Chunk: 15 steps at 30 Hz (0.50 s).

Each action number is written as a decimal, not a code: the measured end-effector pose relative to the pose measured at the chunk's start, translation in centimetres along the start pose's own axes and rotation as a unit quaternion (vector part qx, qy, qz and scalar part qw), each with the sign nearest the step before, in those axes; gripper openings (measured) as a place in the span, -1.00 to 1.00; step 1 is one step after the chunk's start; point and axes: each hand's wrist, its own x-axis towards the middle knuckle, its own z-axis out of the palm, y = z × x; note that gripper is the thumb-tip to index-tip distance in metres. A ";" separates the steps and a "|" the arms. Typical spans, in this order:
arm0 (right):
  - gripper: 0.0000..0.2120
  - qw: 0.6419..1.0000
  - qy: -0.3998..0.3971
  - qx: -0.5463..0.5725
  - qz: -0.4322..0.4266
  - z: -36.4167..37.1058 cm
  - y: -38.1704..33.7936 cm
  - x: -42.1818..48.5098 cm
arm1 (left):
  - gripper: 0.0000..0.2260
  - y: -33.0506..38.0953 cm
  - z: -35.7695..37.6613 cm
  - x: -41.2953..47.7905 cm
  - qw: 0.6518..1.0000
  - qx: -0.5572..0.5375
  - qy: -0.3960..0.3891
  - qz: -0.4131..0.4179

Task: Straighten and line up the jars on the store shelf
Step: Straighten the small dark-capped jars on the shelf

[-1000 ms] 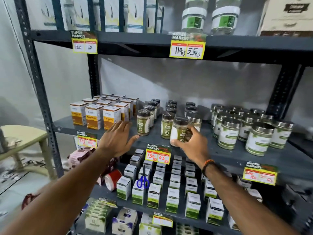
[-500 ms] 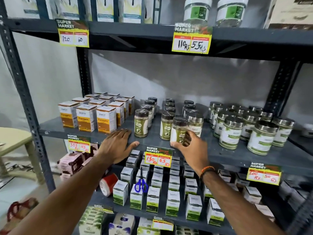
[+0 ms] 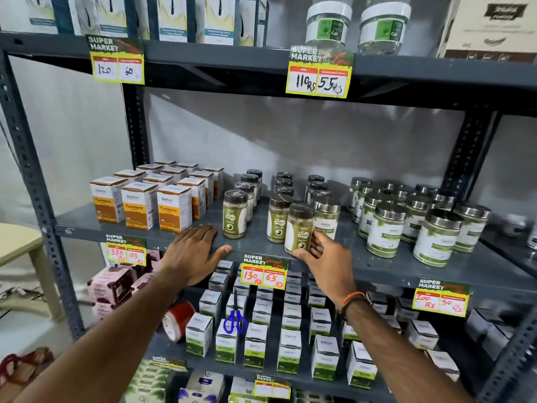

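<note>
while tilted, jar [image 3: 299,228] sits in right hand [image 3: 325,258].

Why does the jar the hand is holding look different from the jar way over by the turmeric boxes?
The held jar leans and sits nearer the shelf's front edge; the left jar stands upright, further back. The held jar's label is turned so a white panel shows; the left jar's label faces front. The right hand grips one; nothing touches the other. Both have dark lids and greenish powder.

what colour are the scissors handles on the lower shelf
Blue, on the scissors resting on the white boxes; the head view shows them clearly.
</note>
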 end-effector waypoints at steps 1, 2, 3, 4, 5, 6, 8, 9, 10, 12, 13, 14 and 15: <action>-0.44 1.000 0.003 0.004 0.000 -0.2 -0.1 -0.1 | -0.17 0.0 0.0 0.0 1.000 0.000 -0.002 -0.001; -0.40 1.000 0.011 0.002 0.004 -0.5 0.0 0.0 | -0.16 0.0 0.0 0.1 1.000 0.000 -0.005 -0.002; -0.37 1.000 0.027 -0.012 0.005 -1.0 0.0 0.1 | -0.16 -0.1 0.0 0.1 1.000 0.000 -0.008 -0.004; -0.38 0.998 0.053 -0.035 0.000 -1.7 0.2 0.3 | -0.15 -0.1 0.0 0.1 1.000 -0.001 -0.010 -0.005; -0.40 0.995 0.084 -0.052 -0.010 -2.4 0.3 0.6 | -0.15 -0.1 0.1 0.1 1.000 -0.002 -0.011 -0.006; -0.42 0.992 0.115 -0.054 -0.021 -3.1 0.5 1.0 | -0.15 -0.2 0.2 0.1 1.000 -0.002 -0.011 -0.006; -0.40 0.987 0.151 -0.047 -0.022 -4.3 0.6 2.1 | -0.15 -0.2 0.3 0.1 1.000 0.000 -0.009 -0.005; -0.35 0.988 0.145 -0.057 -0.009 -4.6 0.8 2.7 | -0.15 -0.2 0.3 0.1 1.000 0.000 -0.008 -0.005; -0.28 0.990 0.119 -0.075 0.011 -4.7 1.0 3.2 | -0.15 -0.2 0.3 0.1 1.000 -0.001 -0.007 -0.006; -0.16 0.993 0.041 -0.102 0.052 -4.4 1.5 4.0 | -0.14 -0.2 0.4 0.2 1.000 -0.002 -0.007 -0.006; -0.16 0.993 0.005 -0.102 0.065 -4.1 1.8 4.3 | -0.14 -0.2 0.5 0.2 1.000 -0.002 -0.007 -0.006; -0.21 0.993 -0.019 -0.098 0.070 -3.8 2.1 4.6 | -0.14 -0.3 0.5 0.2 1.000 -0.001 -0.008 -0.007; -0.28 0.992 -0.034 -0.099 0.071 -3.6 2.4 4.8 | -0.15 -0.3 0.6 0.2 1.000 -0.001 -0.007 -0.007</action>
